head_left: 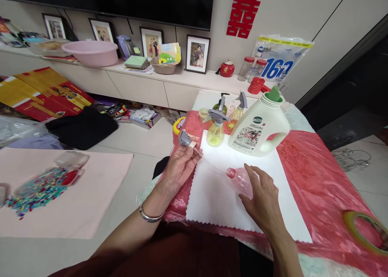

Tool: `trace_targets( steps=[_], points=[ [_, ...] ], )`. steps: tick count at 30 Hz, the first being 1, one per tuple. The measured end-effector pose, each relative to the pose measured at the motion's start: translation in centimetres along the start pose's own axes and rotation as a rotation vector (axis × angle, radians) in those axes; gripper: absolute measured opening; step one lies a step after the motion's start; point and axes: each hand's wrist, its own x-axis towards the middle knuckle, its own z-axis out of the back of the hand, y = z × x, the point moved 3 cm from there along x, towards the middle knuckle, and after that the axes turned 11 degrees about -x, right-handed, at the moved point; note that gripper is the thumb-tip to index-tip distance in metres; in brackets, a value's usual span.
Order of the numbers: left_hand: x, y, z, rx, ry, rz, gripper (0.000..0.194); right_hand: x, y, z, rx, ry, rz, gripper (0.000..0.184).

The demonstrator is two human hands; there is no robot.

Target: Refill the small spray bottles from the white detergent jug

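My left hand (180,165) pinches a grey spray nozzle head (184,139) whose thin clear dip tube (212,164) runs to the right. The tube's far end sits at the mouth of a small pink bottle (241,179) lying on its side on a white cloth (218,196). My right hand (261,198) is wrapped round that bottle's body. Just beyond stand a yellow spray bottle (216,128) and a large white detergent jug (260,127) with a green funnel (274,94) in its neck.
A red plastic sheet (315,176) covers the table. Two more spray bottles (239,107) stand behind the jug. A roll of tape (365,230) lies at the right edge. On the floor to the left lie a pink mat (75,204) with coloured beads (39,190) and a black cloth (81,127).
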Motion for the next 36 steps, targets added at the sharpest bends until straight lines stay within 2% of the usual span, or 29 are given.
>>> trace_targets(
  steps=[7,15,19,23,33,36],
  points=[
    [-0.5,0.9,-0.5,0.113,0.084,-0.041,0.041,-0.1,1.3,-0.3,0.089,-0.007,0.040,0.078],
    [-1.7,3.0,-0.7,0.249,0.111,0.042,0.044,-0.1,3.9,-0.3,0.272,-0.062,-0.003,0.080],
    [-2.0,3.6,-0.7,0.277,0.188,0.072,0.043,-0.2,4.4,-1.1,0.385,-0.083,0.023,0.078],
    [-2.1,3.6,-0.9,0.290,0.237,0.072,0.040,-0.4,4.5,-1.3,0.450,-0.103,-0.005,0.073],
    [-2.1,3.1,-1.3,0.279,0.255,0.134,0.042,-0.9,5.3,-0.8,0.526,-0.197,0.000,0.065],
    [-2.2,3.0,-1.6,0.256,0.251,0.167,0.044,-1.0,5.3,-1.1,0.560,-0.184,0.006,0.065]
  ],
)
